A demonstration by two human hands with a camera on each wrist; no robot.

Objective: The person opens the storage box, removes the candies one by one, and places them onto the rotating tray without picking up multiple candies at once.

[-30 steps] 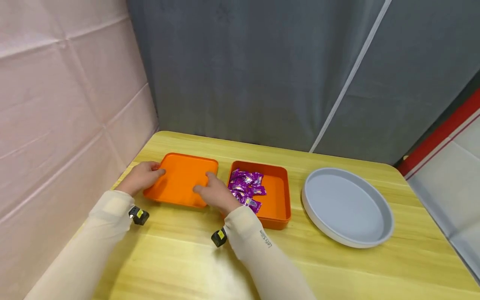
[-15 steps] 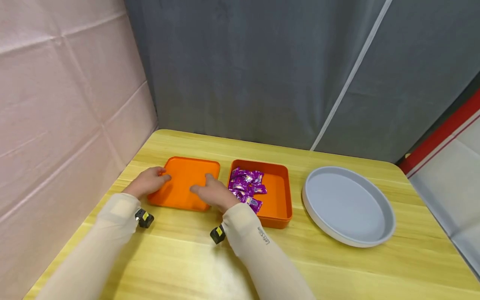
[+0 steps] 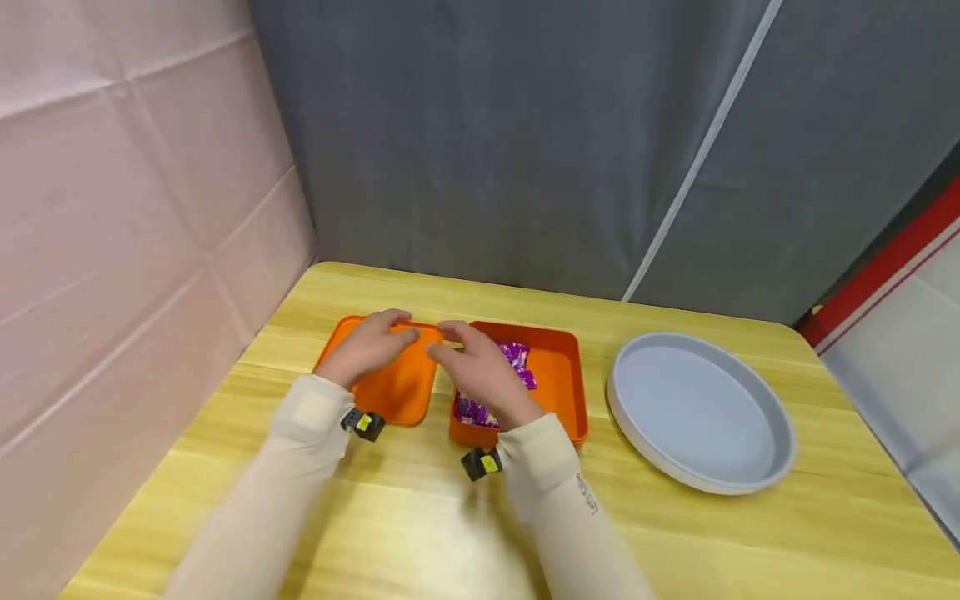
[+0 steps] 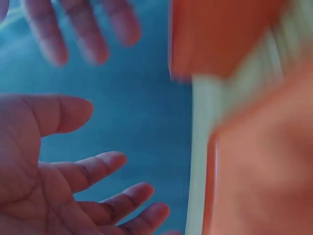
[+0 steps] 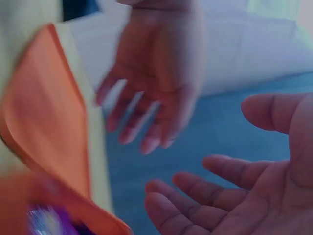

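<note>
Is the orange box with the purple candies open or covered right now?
Open. The orange box has no cover; purple candies show inside it. The orange lid lies flat on the table beside it.

Left hand (image 4: 34,171) palm open, fingers (image 4: 98,164) relaxed, right hand (image 4: 83,29) opposite, blurred orange lid (image 4: 220,34) beside
</note>
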